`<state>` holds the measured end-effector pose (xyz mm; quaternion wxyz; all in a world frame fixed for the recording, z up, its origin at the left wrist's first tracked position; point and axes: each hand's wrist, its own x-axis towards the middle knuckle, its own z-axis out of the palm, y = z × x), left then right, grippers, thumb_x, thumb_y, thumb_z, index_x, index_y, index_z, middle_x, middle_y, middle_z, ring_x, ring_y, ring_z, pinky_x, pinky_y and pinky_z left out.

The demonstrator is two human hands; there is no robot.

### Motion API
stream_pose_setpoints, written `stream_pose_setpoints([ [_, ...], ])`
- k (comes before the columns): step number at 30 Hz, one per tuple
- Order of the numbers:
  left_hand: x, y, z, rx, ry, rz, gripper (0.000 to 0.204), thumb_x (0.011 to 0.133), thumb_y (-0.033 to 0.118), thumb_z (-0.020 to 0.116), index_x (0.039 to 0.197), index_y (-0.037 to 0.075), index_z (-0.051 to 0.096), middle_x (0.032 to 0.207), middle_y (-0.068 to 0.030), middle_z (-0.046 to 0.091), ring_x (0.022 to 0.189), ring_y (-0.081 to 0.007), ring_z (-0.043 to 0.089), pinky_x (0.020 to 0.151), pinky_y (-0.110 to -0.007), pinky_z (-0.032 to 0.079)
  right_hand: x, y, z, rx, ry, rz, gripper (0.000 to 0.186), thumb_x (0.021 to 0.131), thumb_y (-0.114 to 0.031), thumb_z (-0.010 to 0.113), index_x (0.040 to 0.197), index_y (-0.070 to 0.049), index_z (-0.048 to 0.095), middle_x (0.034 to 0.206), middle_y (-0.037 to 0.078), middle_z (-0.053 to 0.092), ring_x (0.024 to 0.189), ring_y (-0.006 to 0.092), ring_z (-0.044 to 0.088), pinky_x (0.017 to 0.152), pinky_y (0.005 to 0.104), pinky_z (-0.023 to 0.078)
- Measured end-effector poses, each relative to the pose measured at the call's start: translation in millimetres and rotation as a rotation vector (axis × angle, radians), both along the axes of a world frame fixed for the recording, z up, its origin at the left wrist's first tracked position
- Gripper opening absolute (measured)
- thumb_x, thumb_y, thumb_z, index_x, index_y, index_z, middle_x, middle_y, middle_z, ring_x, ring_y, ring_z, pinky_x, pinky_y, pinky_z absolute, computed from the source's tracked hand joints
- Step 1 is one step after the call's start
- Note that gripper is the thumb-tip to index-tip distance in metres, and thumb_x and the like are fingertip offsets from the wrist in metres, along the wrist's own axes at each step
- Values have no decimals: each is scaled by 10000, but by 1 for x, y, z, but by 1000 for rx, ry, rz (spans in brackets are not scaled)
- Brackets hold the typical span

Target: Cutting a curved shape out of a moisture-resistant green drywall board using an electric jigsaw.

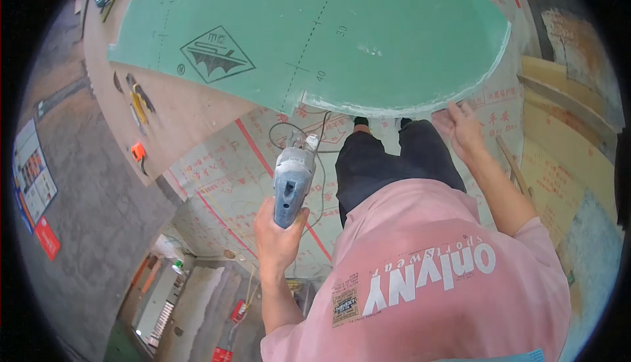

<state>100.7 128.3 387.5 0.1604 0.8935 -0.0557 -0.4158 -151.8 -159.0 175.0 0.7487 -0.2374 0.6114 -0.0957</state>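
Note:
A green board (407,40) with a curved, chalky white edge and printed markings lies across the top of the head view, over a plywood surface (184,119). My left hand (279,237) grips a dusty grey corded power tool (292,178), held below the board with its head toward the board's edge. A grey cable (321,197) loops beside it. My right hand (460,128) is at the board's curved right edge, fingers apart, fingertips seemingly touching the rim.
Yellow-handled hand tools (139,105) and an orange tape measure (138,151) lie on the plywood. My legs (401,158) stand below the board on a printed protective sheet (230,178). Yellowish panels (552,125) are at right. Leaflets (36,178) are at far left.

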Motion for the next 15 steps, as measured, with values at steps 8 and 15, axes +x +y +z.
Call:
stream_pose_setpoints([
  [8, -92, -22, -4, -141, -81, -6, 370, 802, 223, 812, 1056, -5, 670, 977, -175, 649, 902, -346, 651, 803, -409, 501, -31, 5, 51, 364, -278, 969, 246, 1033, -199, 635, 1142, 22, 635, 1025, 158, 717, 916, 208, 724, 840, 337, 609],
  [15, -146, -82, -46, -291, -46, -248, 437, 794, 174, 792, 1145, -18, 615, 1107, -201, 608, 972, -388, 650, 857, -459, 511, -58, 25, 63, 532, -394, 1046, 340, 1028, -180, 647, 1270, 46, 574, 1099, 136, 698, 961, 184, 697, 862, 319, 589],
])
